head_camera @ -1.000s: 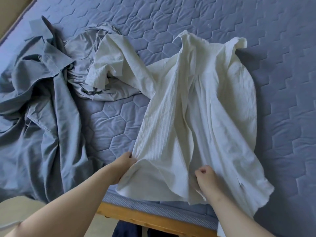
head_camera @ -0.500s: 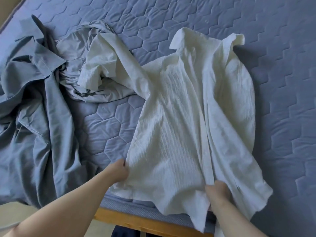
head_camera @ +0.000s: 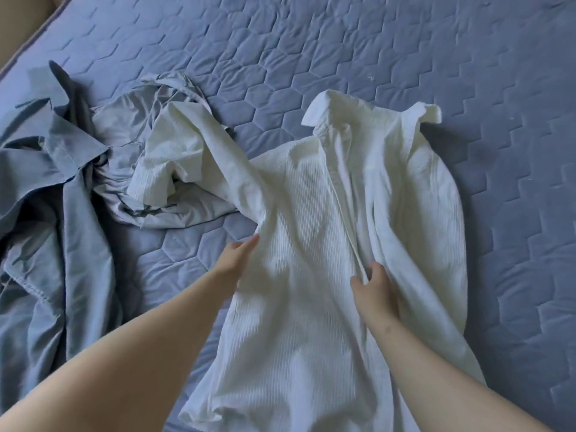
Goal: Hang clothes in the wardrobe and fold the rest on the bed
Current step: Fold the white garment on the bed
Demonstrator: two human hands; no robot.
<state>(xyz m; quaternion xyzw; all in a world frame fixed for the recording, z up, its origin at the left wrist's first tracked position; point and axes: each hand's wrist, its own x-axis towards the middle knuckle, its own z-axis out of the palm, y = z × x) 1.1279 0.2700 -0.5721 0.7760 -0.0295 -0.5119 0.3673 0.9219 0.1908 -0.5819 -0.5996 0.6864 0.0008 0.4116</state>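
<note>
A white ribbed collared shirt [head_camera: 311, 291] lies spread on the blue quilted bed [head_camera: 311, 51], collar toward the far side, one short sleeve flung out to the left. My left hand [head_camera: 238, 255] rests with straight fingers on the shirt's left side seam below that sleeve. My right hand [head_camera: 372, 289] pinches the front placket at mid-chest, thumb and fingers curled on the fabric edge. The shirt's right half bunches in folds beside my right hand. Its hem hangs at the near edge of the bed.
A crumpled light grey garment [head_camera: 134, 169] lies under the shirt's left sleeve. A blue-grey garment [head_camera: 46, 213] is heaped along the left side of the bed. A strip of beige floor [head_camera: 18, 26] shows at the top left corner.
Both hands have let go of the shirt's hem and moved up its body; the left now lies on the side seam, the right pinches the placket. The shirt lies flatter.
</note>
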